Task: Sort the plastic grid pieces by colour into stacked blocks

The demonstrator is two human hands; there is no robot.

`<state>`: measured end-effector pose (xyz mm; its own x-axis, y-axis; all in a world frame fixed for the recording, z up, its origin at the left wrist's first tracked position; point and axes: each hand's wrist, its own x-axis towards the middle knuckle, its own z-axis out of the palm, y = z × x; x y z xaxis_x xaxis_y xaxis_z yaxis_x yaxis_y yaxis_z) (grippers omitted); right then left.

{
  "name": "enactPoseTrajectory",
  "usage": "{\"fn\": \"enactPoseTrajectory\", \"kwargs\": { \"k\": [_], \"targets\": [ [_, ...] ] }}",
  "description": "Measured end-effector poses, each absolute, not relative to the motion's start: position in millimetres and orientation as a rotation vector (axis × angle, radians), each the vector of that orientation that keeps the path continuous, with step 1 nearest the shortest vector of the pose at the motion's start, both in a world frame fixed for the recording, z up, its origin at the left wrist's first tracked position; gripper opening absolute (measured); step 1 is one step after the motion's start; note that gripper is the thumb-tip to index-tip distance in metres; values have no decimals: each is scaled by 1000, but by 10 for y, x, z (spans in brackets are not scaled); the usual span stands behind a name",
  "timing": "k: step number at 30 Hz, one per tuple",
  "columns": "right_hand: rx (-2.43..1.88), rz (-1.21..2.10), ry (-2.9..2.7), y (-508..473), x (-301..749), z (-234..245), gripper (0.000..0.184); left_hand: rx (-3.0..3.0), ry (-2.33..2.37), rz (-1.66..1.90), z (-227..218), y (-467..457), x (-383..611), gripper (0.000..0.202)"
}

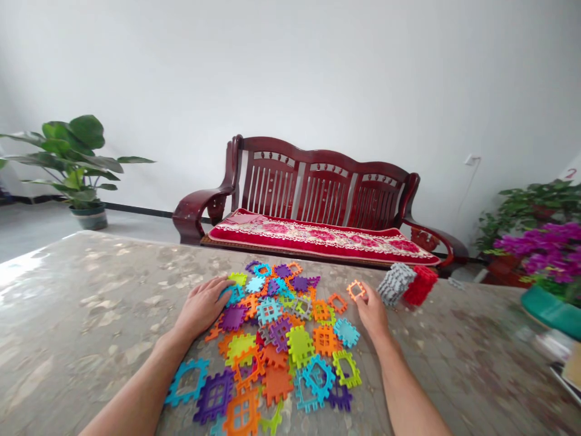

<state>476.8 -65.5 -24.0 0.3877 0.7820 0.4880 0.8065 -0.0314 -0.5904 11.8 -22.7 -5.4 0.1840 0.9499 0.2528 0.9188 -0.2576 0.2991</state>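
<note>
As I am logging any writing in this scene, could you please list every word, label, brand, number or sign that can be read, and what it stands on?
"2", or a mark much like it: on a white surface at the right edge; too blurred to be sure.
Plastic pieces: no readable text.
Grey stack and red stack: no readable text.
No other text can be read.

You were in what looked like a home's living room: a wooden settee (324, 157) with a red floral cover (318, 233) stood by the white wall (290, 72), a potted plant (86, 157) to your left, purple flowers (544, 249) to your right, and toy tiles (300, 346) lay across your tabletop (91, 321).
</note>
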Motion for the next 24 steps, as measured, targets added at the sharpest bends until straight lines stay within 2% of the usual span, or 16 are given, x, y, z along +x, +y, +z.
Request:
{"fn": "enactPoseTrajectory", "kwargs": {
  "k": [7,16,24],
  "targets": [
    [-1901,-206,-1424,-705,4757,-294,50,2359,1878,608,-27,-252,145,44],
    [-1995,-186,-1660,-715,4701,-149,36,2360,1870,580,-24,-232,134,46],
    [-2153,-365,-1517,-778,4675,-134,34,2368,1869,589,-36,-226,130,46]
  ]
}}
